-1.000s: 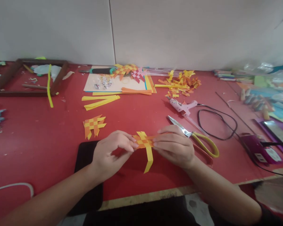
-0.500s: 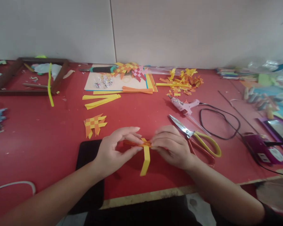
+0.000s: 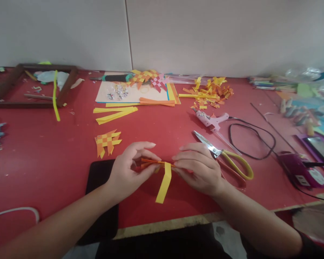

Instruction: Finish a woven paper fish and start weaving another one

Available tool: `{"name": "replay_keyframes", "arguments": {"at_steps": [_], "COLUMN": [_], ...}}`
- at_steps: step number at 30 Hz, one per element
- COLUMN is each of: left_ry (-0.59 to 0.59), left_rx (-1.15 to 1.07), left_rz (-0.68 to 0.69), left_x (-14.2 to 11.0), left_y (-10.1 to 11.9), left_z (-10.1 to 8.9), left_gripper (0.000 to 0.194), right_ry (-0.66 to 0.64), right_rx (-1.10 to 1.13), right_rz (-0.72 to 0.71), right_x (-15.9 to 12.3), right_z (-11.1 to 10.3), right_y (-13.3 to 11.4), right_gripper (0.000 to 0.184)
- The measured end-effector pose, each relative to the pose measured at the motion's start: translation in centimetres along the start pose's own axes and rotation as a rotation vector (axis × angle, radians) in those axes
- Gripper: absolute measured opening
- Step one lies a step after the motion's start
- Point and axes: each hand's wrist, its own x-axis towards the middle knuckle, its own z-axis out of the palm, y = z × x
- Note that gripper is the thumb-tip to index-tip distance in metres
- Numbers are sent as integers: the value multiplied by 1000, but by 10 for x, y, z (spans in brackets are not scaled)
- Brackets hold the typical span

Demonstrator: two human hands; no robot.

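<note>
Just above the red table, my left hand [image 3: 132, 167] pinches the left part of several orange paper strips [image 3: 151, 161] between thumb and fingers. My right hand [image 3: 197, 165] grips their right end, with its fingertips partly hiding it. Between the hands a folded yellow paper strip [image 3: 164, 183] crosses over the orange ones and hangs down toward me. Beyond my left hand lies a woven orange and yellow paper fish [image 3: 108, 142]. Scissors [image 3: 224, 154] with yellow and red handles rest beside my right hand, their blades partly open.
A pink glue gun [image 3: 212, 120] with a black cord lies behind the scissors. Paper scraps [image 3: 213, 91] are heaped at the back. Yellow strips [image 3: 116, 114] lie near a cream sheet [image 3: 140, 94]. A brown frame [image 3: 21, 105] stands left; a black tablet-like slab [image 3: 99, 201] lies under my left arm.
My left hand has slid slightly left along the orange strips, so more of them shows. The hanging end of the yellow strip has swung left and toward me.
</note>
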Motion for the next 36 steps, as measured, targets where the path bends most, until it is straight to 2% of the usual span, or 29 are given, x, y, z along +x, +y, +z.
{"name": "replay_keyframes", "arguments": {"at_steps": [4,9,13,16,21,26,29,32,36], "left_ry": [-32,-99,-117,-134,-166,-170,-146,-137,-119], "left_rx": [-95,-103,-141,-168,-134,-89,-118,-146,-142], "left_rz": [-211,-361,-462,-518,-521,-496,-504,-509,-521], "left_x": [6,11,13,15,15,15,15,16,17], "left_y": [2,0,2,5,7,6,4,3,3], "left_z": [1,-3,-3,-2,-2,-2,-3,-4,-5], "left_gripper": [48,52,54,54,54,51,51,51,50], "right_ry": [1,27,44,25,-64,-70,-58,-109,-146], "right_rx": [-39,-120,-102,-89,-91,-53,7,105,152], "right_rz": [63,65,39,19,76,122,121,116,143], "right_x": [-3,-6,-7,-7,-9,-8,-6,-4,-1], "right_z": [5,10,10,11,15,18,15,10,4], "right_y": [1,5,4,1,-2,-2,-1,0,1], "right_gripper": [14,31,18,17,31,12,12,14,28]}}
